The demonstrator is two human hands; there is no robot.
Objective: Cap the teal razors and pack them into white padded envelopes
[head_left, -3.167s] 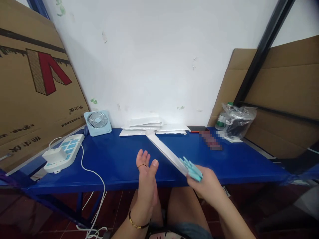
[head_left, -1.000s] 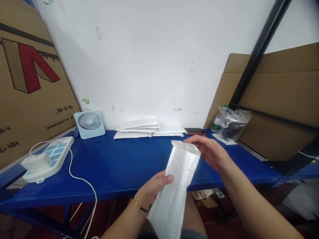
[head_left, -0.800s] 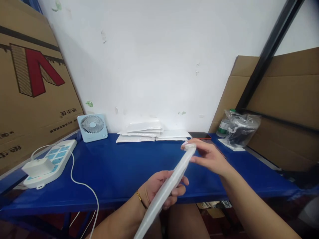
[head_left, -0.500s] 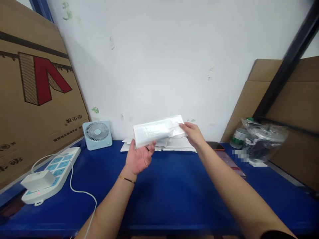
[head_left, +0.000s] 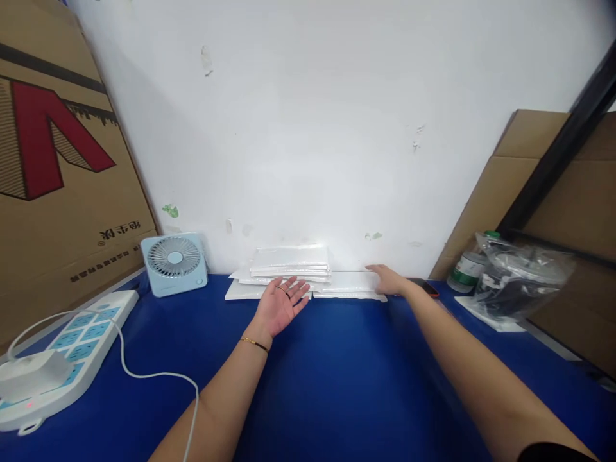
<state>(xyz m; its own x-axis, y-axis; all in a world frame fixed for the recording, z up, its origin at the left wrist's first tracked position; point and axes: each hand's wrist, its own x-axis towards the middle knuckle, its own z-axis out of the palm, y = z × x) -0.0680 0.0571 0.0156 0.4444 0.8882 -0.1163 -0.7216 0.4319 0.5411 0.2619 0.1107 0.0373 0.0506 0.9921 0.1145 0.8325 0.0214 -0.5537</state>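
Note:
A stack of white padded envelopes [head_left: 290, 260] lies against the wall at the back of the blue table [head_left: 337, 385]. My left hand [head_left: 282, 305] is palm up with fingers spread, just in front of the stack, holding nothing. A gold bracelet sits on that wrist. My right hand [head_left: 389, 280] lies flat with fingers stretched out on a lower flat envelope [head_left: 349, 282] to the right of the stack.
A small light-blue fan [head_left: 174, 263] stands at the back left. A white power strip [head_left: 62, 350] with a plugged adapter and cable lies at the left. A phone [head_left: 423, 287], a bottle [head_left: 466, 269] and a clear plastic bag [head_left: 522, 279] are at the right. Cardboard sheets lean on both sides.
Both hands carried the white envelope from near my lap to the back of the table, laid it on the stack and let go. Now both are open.

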